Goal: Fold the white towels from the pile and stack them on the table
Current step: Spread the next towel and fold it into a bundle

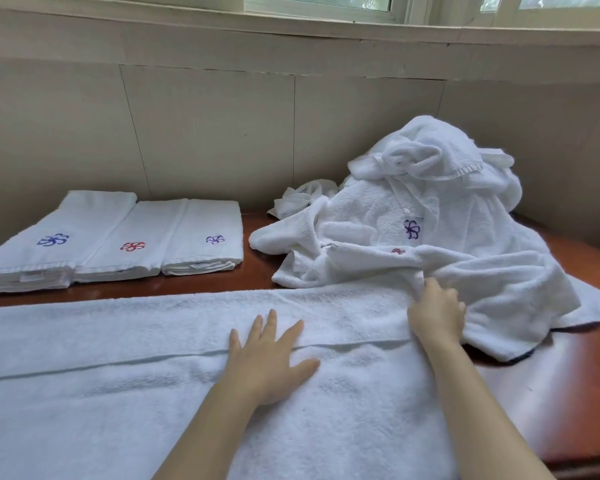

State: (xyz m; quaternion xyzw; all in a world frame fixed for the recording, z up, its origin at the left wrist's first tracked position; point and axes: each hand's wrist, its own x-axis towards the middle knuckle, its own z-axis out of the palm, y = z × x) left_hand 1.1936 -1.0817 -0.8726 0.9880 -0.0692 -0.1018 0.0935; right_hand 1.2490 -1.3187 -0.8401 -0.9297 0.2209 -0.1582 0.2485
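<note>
**Desk:** Where are the towels in this shot?

**Photographer:** One large towel [118,375] lies spread flat across the lower half of the frame, its long edge folded over in a seam that runs left to right. The pile [430,209] of loose white towels is heaped at the centre right on the wooden table [257,277], against the wall [205,126]. At the middle left, three folded stacks sit side by side and touching: one with a blue flower [53,239], one with a red flower [132,246], and one with a purple flower [215,239].

**Desk:** And the hands?

**Photographer:** The left hand [267,355] lies flat on the spread towel at the lower centre, fingers straight and fanned out across the seam, holding nothing. The right hand [437,313], just right of centre, has its fingers curled and pinches a fold of cloth [417,277] where the spread towel meets the foot of the pile. I cannot tell which towel that fold belongs to.

**Desk:** Anything else?

**Photographer:** A window frame [326,12] runs along the top edge, and a purple flower [411,229] shows on a towel in the pile.
</note>
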